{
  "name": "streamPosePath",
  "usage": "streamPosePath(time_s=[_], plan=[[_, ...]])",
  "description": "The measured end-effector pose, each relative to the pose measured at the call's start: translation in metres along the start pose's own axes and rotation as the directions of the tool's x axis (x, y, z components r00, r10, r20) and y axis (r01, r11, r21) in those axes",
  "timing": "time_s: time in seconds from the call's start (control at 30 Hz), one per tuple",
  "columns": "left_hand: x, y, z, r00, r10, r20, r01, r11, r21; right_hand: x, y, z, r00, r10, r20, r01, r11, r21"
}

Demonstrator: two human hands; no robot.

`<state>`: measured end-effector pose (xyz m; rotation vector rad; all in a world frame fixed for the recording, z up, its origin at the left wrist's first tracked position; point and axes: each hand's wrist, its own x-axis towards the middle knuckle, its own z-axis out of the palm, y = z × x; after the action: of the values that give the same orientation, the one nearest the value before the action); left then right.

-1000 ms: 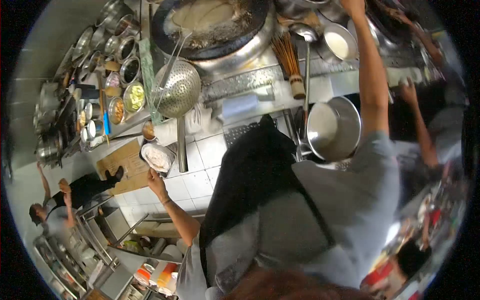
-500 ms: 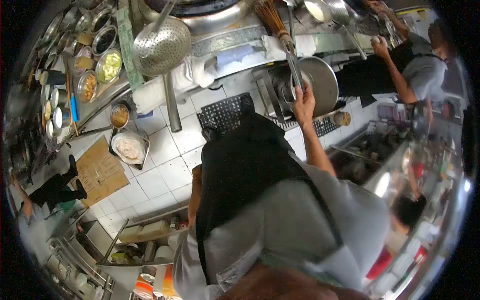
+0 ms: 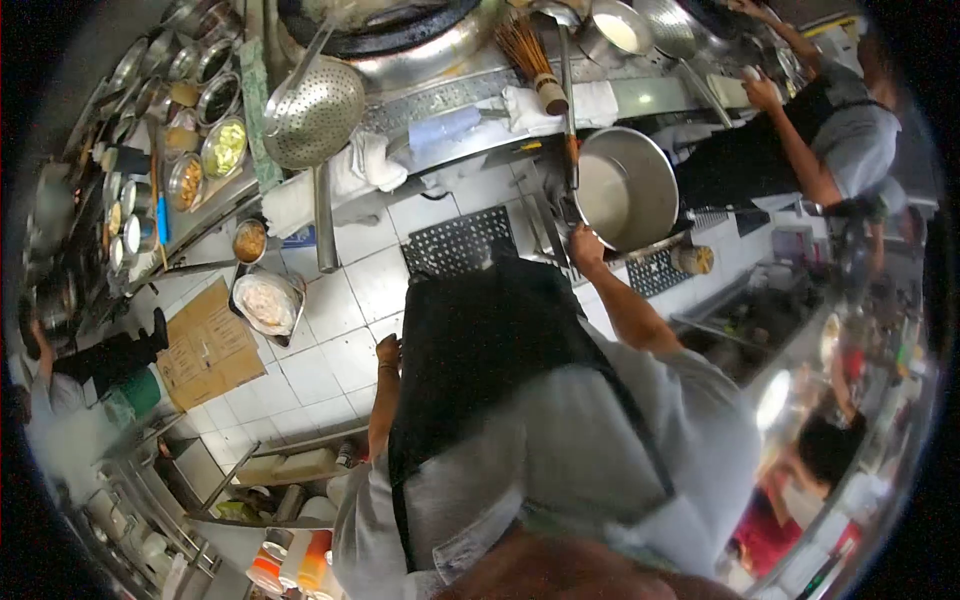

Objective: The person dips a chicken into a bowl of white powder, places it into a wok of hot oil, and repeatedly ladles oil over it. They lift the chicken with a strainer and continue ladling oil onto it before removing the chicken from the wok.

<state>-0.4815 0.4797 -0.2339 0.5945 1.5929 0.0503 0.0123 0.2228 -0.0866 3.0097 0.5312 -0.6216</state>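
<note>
My right hand (image 3: 585, 247) is beside the lower left of a deep metal pot (image 3: 628, 190). Its fingers look curled, and whatever they may hold is hidden. Above it, a ladle (image 3: 570, 110) rests with its wooden handle end pointing down toward the pot, apart from my hand. A bamboo wok brush (image 3: 535, 65) lies to the ladle's left on the stove edge. My left hand (image 3: 389, 349) hangs low beside my black apron (image 3: 490, 340), fingers loosely curled with nothing visible in them. A perforated strainer (image 3: 318, 112) rests farther left, its handle jutting over the edge.
A wok (image 3: 380, 25) sits on the stove. Bowls of ingredients, among them a green one (image 3: 226, 148), line the left. A container of pale food (image 3: 270, 302) stands below them. Cardboard (image 3: 210, 345) and a black mat (image 3: 458, 243) cover floor tiles. Co-workers stand left and right.
My right hand has let go of the ladle handle and moved down to the pot's side. The ladle now lies beside the brush. My left hand has come out beside the apron.
</note>
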Motion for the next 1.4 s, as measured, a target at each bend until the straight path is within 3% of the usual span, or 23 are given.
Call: streamPosePath(time_s=[0.23, 0.3, 0.33, 0.37, 0.4, 0.43, 0.5, 0.53, 0.6, 0.63, 0.7, 0.8, 0.9, 0.93, 0.97, 1.0, 1.07, 1.13, 1.2, 1.27, 1.3, 1.33, 1.4], plan=[[-0.050, 0.061, 0.026, 0.982, 0.184, 0.052, -0.179, 0.980, -0.085, 0.023, -0.037, -0.006, 0.987, -0.155, 0.044, 0.159, 0.981, -0.107], [-0.057, 0.065, 0.031, 0.985, 0.173, 0.015, -0.168, 0.971, -0.172, -0.001, -0.090, -0.059, 0.874, -0.367, 0.318, 0.413, 0.906, -0.092], [-0.059, 0.064, 0.032, 0.986, 0.164, 0.000, -0.160, 0.964, -0.211, -0.018, -0.123, -0.084, 0.799, -0.556, 0.230, 0.557, 0.828, 0.069], [-0.056, 0.058, 0.032, 0.986, 0.168, -0.021, -0.168, 0.954, -0.248, -0.028, -0.155, -0.115, 0.605, -0.792, 0.080, 0.698, 0.576, 0.426], [-0.058, 0.054, 0.032, 0.989, 0.148, -0.019, -0.148, 0.953, -0.264, -0.023, -0.192, -0.122, 0.486, -0.873, -0.047, 0.795, 0.419, 0.438], [-0.061, 0.050, 0.035, 0.992, 0.127, -0.013, -0.126, 0.952, -0.280, -0.045, -0.237, -0.184, 0.483, -0.849, 0.213, 0.455, 0.451, 0.768], [-0.064, 0.041, 0.042, 0.994, 0.110, -0.020, -0.111, 0.950, -0.292, -0.034, -0.318, -0.218, 0.354, -0.920, 0.169, 0.070, 0.207, 0.976], [-0.058, 0.036, 0.044, 0.993, 0.115, -0.009, -0.113, 0.955, -0.275, -0.030, -0.366, -0.225, 0.430, -0.903, 0.020, 0.045, 0.044, 0.998], [-0.043, 0.029, 0.045, 0.991, 0.131, 0.011, -0.125, 0.965, -0.231, 0.007, -0.460, -0.230, 0.546, -0.828, 0.128, -0.247, -0.013, 0.969], [-0.055, 0.035, 0.050, 0.989, 0.148, -0.017, -0.147, 0.951, -0.273, 0.031, -0.496, -0.235, 0.535, -0.801, 0.268, -0.501, -0.045, 0.864], [-0.059, 0.035, 0.053, 0.989, 0.148, -0.031, -0.147, 0.890, -0.431, 0.075, -0.546, -0.240, 0.531, -0.798, 0.286, -0.714, -0.240, 0.658], [-0.061, 0.022, 0.052, 0.982, 0.165, -0.093, -0.189, 0.819, -0.542, 0.059, -0.524, -0.289, 0.472, -0.867, 0.159, -0.605, -0.188, 0.774], [-0.069, 0.006, 0.035, 0.958, 0.203, -0.201, -0.282, 0.789, -0.546, 0.086, -0.460, -0.316, 0.537, -0.829, -0.154, 0.185, -0.062, 0.981], [-0.084, 0.008, 0.026, 0.929, 0.279, -0.245, -0.370, 0.757, -0.539, 0.092, -0.440, -0.335, 0.585, -0.807, 0.080, -0.271, -0.101, 0.957], [-0.125, 0.026, 0.018, 0.907, 0.337, -0.254, -0.422, 0.709, -0.565, 0.097, -0.421, -0.355, 0.599, -0.739, 0.309, -0.649, -0.222, 0.728], [-0.184, 0.053, 0.009, 0.880, 0.393, -0.267, -0.472, 0.657, -0.588, 0.094, -0.394, -0.364, 0.661, -0.660, 0.357, -0.611, -0.197, 0.767], [-0.278, 0.093, -0.009, 0.758, 0.579, -0.300, -0.649, 0.626, -0.433, 0.092, -0.350, -0.369, 0.736, -0.602, 0.310, -0.396, -0.012, 0.918], [-0.350, 0.121, -0.024, 0.593, 0.740, -0.319, -0.802, 0.503, -0.323, 0.071, -0.323, -0.379, 0.865, -0.488, 0.113, 0.032, 0.279, 0.960], [-0.418, 0.156, -0.036, 0.281, 0.911, -0.301, -0.960, 0.271, -0.076, 0.101, -0.295, -0.375, 0.854, -0.516, -0.060, 0.298, 0.392, 0.870], [-0.474, 0.177, -0.038, 0.034, 0.943, -0.331, -0.992, 0.072, 0.105, 0.124, -0.275, -0.375, 0.798, -0.530, -0.285, 0.579, 0.548, 0.604], [-0.491, 0.198, -0.028, -0.279, 0.900, -0.333, -0.960, -0.263, 0.096, 0.128, -0.265, -0.375, 0.744, -0.558, -0.367, 0.667, 0.595, 0.449], [-0.507, 0.209, -0.031, -0.492, 0.847, -0.204, -0.871, -0.474, 0.132, 0.112, -0.263, -0.379, 0.723, -0.568, -0.392, 0.690, 0.615, 0.381], [-0.535, 0.222, -0.025, -0.762, 0.638, -0.107, -0.646, -0.739, 0.193, 0.075, -0.262, -0.387, 0.679, -0.587, -0.440, 0.719, 0.652, 0.241]])
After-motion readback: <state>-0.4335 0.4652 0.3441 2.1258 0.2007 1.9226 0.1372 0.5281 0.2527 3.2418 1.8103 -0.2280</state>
